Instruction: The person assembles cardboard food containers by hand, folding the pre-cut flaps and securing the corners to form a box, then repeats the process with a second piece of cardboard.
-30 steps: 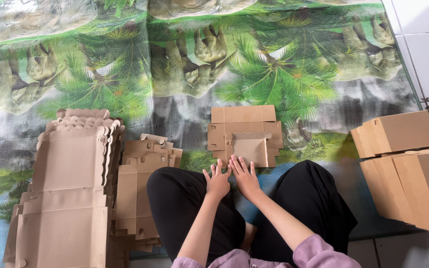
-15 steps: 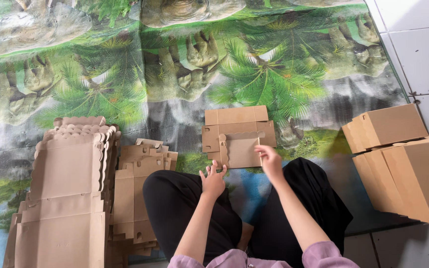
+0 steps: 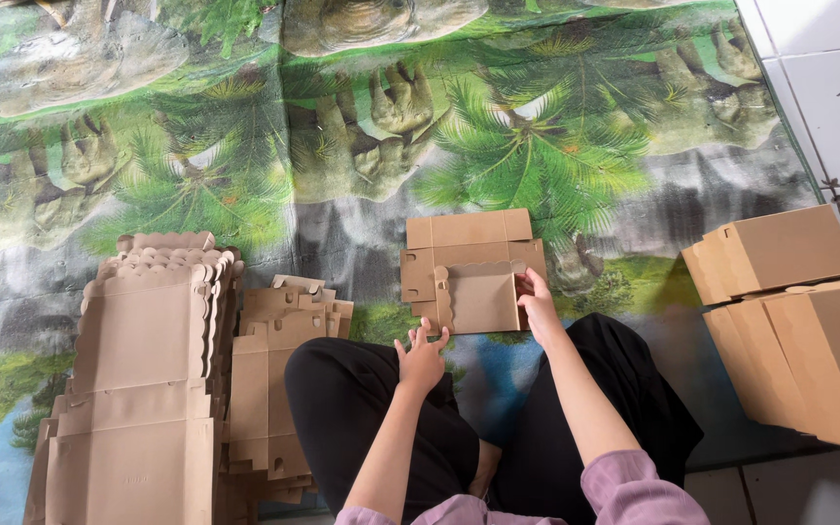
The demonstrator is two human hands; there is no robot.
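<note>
Cardboard blank (image 3: 473, 270): lying flat on the floor mat, just beyond the knees, partly folded, one side flap raised at its left edge and another at its right.
Right hand (image 3: 540, 309): at the blank's right edge, fingers closed on the raised right flap.
Left hand (image 3: 422, 358): short of the blank's near edge, just apart from it, hovering over the left knee; fingers spread and loosely curled, holding nothing.
Floor mat (image 3: 245, 126): printed with palms, rocks and water, spread under the blank and reaching far beyond it on all sides but the right, where it ends.
Tall stack of flat blanks (image 3: 143, 389): well left of the blank, scalloped edges showing at its far end.
Lower stack of flat blanks (image 3: 274, 379): between the tall stack and the blank, its near part partly covered by the left leg.
Finished boxes (image 3: 799, 321): well right of the blank, closed, one smaller box lying behind a larger one, at the mat's right border.
White floor tiles (image 3: 828, 78): beyond the mat, further right of the blank.
Black-trousered legs (image 3: 362, 408): crossed on the near side of the blank, hiding the mat there.
</note>
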